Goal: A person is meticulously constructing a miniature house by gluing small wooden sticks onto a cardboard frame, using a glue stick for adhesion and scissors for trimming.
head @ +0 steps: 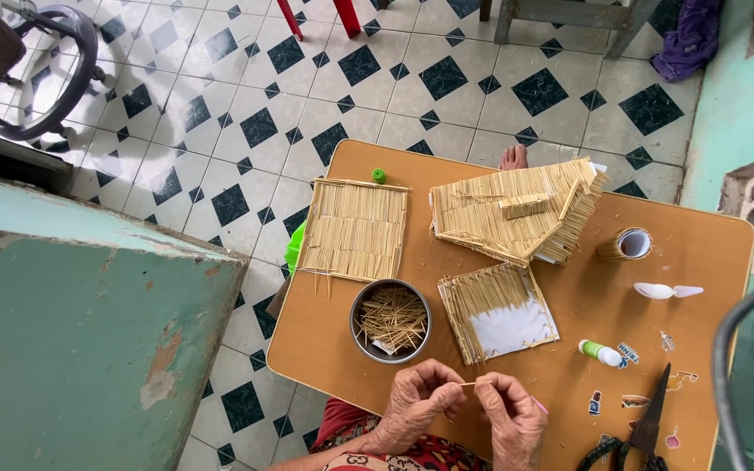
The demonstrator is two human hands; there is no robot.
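Both my hands pinch one thin toothpick near the front edge of the brown table. My left hand grips its left end and my right hand its right end. Just beyond them stands a round metal tin full of toothpicks. To its right lies a white card partly covered with glued toothpicks. A finished toothpick panel and a stack of toothpick roof pieces lie farther back.
A glue bottle, black scissors, a tape roll, a white plastic piece and small stickers sit at the right. A green cap rests at the far edge. A green wall stands left over tiled floor.
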